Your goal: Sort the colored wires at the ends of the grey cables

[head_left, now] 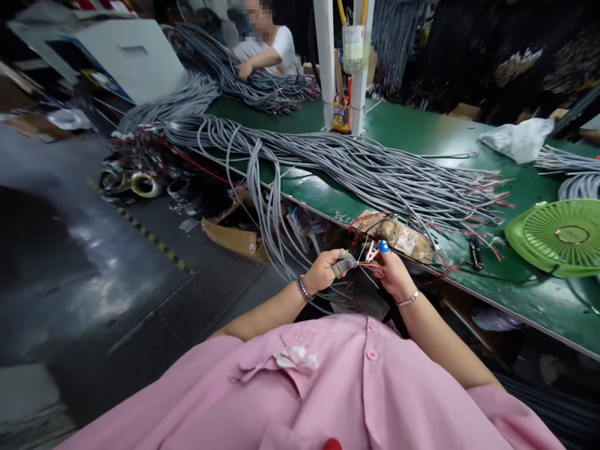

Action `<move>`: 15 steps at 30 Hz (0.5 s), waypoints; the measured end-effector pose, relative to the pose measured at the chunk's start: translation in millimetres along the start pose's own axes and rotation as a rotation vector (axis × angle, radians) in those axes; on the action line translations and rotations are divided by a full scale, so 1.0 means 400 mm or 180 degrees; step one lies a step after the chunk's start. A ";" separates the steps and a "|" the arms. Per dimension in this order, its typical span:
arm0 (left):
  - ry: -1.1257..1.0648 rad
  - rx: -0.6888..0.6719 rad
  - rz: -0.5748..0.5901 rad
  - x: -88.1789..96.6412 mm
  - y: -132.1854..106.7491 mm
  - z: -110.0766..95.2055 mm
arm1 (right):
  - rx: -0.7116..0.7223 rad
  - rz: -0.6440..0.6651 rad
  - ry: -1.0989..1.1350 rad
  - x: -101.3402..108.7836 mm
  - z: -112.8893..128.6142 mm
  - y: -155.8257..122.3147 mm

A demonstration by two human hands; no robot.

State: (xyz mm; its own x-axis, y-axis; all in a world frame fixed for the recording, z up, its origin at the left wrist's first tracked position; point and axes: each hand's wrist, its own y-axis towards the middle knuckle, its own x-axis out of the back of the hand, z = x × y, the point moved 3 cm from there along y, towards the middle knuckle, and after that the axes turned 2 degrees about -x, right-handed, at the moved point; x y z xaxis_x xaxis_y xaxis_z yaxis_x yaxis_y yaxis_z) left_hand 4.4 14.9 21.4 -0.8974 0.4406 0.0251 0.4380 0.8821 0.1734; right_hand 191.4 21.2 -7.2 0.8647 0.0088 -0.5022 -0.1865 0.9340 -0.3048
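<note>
Firstly, we list our hands. Item: left hand (328,270), grey covers on some fingers, these closed in a pinch at the root of the coloured wires (371,266); the part beneath the covers is hidden from us. Item: right hand (394,275), a blue cap (384,246) on one tip, the fingers drawn together on the other end of the same wires. Item: one pale slim piece (372,252) at the right fingertips (tool or strand, we cannot tell). The wires sit between our two hands, before the pink shirt (370,387), near the edge of the desk (525,300).

Handling notes: we do best with the left pinch firm and close to the root, so the fan does not roll; the right fingers should press lightly and part one strand at a time, since thin wires probably bend and cross easily. We keep them apart from the taped block (407,240) just beyond, where loose leads could snag.

Also on the desk: a long spread of grey cables (347,159), one green fan (569,234), one clear bag (520,139). Across it, a co-worker's hand (244,69) at another bundle.
</note>
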 end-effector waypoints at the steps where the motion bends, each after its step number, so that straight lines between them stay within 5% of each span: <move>1: 0.0000 0.0011 0.0027 -0.007 0.013 0.005 | -0.0015 0.0003 0.0041 0.000 0.005 0.006; 15: -0.0090 0.0328 0.0293 -0.042 0.051 0.069 | -0.0091 -0.0330 0.0404 -0.019 -0.017 0.063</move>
State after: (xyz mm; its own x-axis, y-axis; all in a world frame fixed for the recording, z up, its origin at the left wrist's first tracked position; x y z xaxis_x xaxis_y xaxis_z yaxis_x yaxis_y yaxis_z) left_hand 30.1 30.3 -2.8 -0.8519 0.5237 0.0082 0.5229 0.8496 0.0695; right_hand 176.9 42.1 -16.6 0.8146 -0.1339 -0.5644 -0.1141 0.9170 -0.3821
